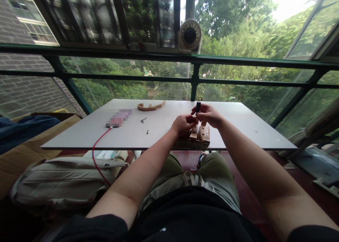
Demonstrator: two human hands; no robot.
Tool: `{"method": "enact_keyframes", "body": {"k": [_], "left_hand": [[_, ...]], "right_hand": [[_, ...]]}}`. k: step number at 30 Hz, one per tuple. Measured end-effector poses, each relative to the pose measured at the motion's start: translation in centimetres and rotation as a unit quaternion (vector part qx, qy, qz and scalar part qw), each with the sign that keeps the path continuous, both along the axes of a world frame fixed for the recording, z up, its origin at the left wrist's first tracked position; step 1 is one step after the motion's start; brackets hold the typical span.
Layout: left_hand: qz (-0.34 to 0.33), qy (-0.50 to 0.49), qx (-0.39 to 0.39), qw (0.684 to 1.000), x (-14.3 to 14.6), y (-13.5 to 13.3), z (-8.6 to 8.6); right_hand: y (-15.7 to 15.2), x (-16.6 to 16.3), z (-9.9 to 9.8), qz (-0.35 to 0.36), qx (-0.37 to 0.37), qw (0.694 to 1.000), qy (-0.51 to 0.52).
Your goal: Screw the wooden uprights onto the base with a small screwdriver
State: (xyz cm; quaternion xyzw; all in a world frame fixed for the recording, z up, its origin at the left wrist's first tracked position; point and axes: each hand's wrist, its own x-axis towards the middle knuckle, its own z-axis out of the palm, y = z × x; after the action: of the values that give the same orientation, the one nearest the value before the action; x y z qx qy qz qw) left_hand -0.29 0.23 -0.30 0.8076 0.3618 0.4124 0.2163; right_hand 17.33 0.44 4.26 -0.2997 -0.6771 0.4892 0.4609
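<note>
My right hand (209, 115) is closed around a screwdriver (198, 107) with a black handle, held upright near the table's front edge. Close beside it, my left hand (183, 124) is closed in a pinch near the screwdriver's lower end; what sits between its fingertips is too small to make out. Under both hands lies a wooden piece (204, 134) with dark holes, in two blocks side by side at the table edge. My fingers partly cover its far end.
On the white table (233, 129) lie several loose screws (143, 120) and a curved wooden part (147, 108). A blurred-out phone (118, 119) has a red cable (96, 143) running off the front edge. A round fan (190, 35) stands on the window ledge; a bag (60, 178) is at lower left.
</note>
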Motion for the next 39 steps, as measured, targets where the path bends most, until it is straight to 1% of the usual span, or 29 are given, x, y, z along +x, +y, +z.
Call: {"method": "enact_keyframes", "body": {"k": [4,11,16,20,25,31,39], "left_hand": [[-0.004,0.005,-0.005,1.0,0.0,-0.2,0.1],[-0.004,0.0,0.005,1.0,0.0,0.0,-0.1],[0.009,-0.023,-0.019,1.0,0.1,0.1,-0.2],[0.006,-0.023,-0.022,0.999,0.0,0.2,-0.2],[-0.015,-0.024,-0.021,0.999,0.0,0.2,-0.1],[-0.013,-0.006,-0.01,1.0,0.0,0.0,0.1],[-0.022,0.004,-0.008,1.0,0.0,0.1,0.0]], "right_hand": [[0.0,-0.1,0.1,0.005,-0.01,1.0,0.007],[0.3,-0.1,-0.1,-0.021,-0.003,1.0,-0.011],[0.8,0.1,-0.5,-0.029,0.005,0.999,-0.022],[0.7,0.1,-0.6,-0.035,0.004,0.999,-0.031],[0.6,0.2,-0.5,-0.026,0.009,0.999,-0.023],[0.3,0.1,-0.1,0.001,-0.004,1.0,-0.008],[-0.3,-0.1,0.4,-0.025,-0.019,0.999,-0.04]]}}
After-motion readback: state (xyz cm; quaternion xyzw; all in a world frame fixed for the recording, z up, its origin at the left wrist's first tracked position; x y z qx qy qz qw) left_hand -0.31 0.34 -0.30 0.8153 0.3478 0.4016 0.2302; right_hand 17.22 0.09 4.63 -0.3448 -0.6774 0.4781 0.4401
